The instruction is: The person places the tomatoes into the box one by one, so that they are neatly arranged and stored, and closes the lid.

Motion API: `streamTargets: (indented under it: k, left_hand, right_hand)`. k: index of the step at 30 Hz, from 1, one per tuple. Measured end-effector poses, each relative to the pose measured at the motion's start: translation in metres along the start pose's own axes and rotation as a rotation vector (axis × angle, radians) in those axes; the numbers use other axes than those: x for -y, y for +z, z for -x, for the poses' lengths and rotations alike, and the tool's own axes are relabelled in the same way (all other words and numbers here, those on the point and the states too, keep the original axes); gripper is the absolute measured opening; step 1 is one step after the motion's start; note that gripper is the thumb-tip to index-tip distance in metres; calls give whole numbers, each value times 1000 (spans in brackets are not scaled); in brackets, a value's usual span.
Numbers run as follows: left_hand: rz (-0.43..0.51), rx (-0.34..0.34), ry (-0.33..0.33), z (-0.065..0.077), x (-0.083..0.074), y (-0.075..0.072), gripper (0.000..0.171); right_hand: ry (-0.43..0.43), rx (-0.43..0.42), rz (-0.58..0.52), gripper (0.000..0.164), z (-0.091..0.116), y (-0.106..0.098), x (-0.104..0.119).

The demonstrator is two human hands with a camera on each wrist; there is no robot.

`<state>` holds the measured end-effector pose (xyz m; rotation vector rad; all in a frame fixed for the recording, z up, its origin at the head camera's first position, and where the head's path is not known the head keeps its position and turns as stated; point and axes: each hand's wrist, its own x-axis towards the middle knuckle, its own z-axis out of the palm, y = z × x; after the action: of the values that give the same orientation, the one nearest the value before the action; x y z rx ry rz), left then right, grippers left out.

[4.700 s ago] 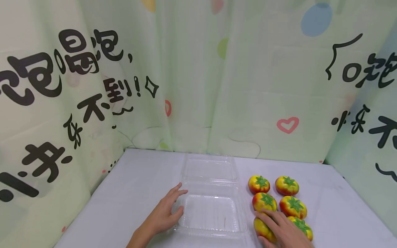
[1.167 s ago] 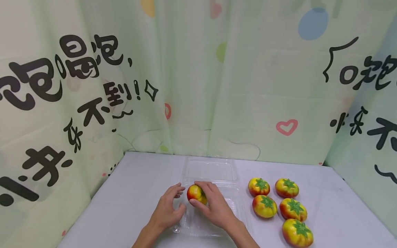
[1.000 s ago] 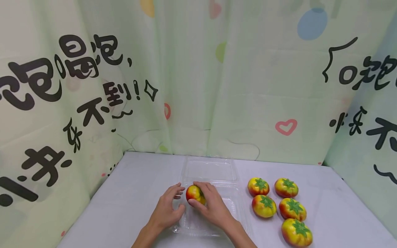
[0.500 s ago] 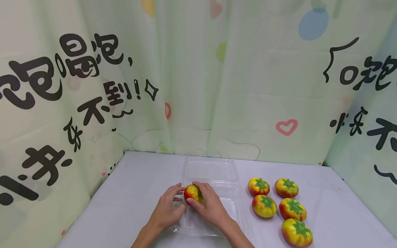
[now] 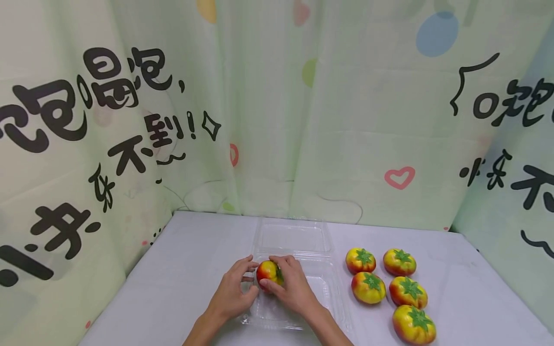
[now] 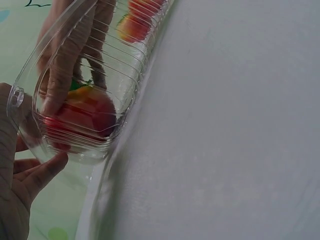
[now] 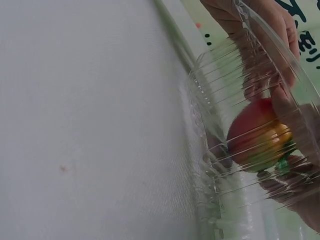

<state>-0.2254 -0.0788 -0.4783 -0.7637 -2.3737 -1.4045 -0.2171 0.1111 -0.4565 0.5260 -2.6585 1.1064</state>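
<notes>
In the head view, my right hand (image 5: pixel 291 283) grips a red-and-yellow tomato (image 5: pixel 266 272) from its right side, thumb in front and fingers behind. The tomato is at the left part of the clear plastic clamshell container (image 5: pixel 298 325), whose lid (image 5: pixel 294 239) lies open toward the back. Through the ribbed wall, the left wrist view shows the tomato (image 6: pixel 85 117) low inside, at the container's end. My left hand (image 5: pixel 232 293) is at the container's left edge, fingers loosely bent and fingertips close beside the tomato.
Several more tomatoes stand to the right of the container in two columns, among them a front one (image 5: pixel 414 325) and a back one (image 5: pixel 399 262). A white cloth covers the table (image 5: pixel 186 269). A printed curtain (image 5: pixel 346 120) encloses the back and sides.
The right hand has carried the tomato from the front of the left column into the container. Over the last second it has shifted slightly left and lower. The left hand has barely moved.
</notes>
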Motion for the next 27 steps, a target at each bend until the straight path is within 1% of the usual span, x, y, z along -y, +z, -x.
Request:
streamTargets:
  k: [4, 8, 15, 20, 27]
  left_hand:
    - [-3, 3, -6, 0, 0, 0, 41]
    - [4, -2, -4, 0, -1, 0, 41]
    - [-5, 7, -13, 1, 0, 0, 41]
    - [-34, 4, -15, 1, 0, 0, 42]
    - [-69, 7, -20, 1, 0, 0, 43]
  right_hand:
    - [7, 3, -28, 58, 0, 1, -1]
    - [6, -7, -30, 61, 2, 1, -1]
    - [6, -24, 1, 64, 5, -2, 0]
    - [8, -42, 20, 64, 8, -6, 1]
    - [37, -34, 47, 64, 15, -14, 2]
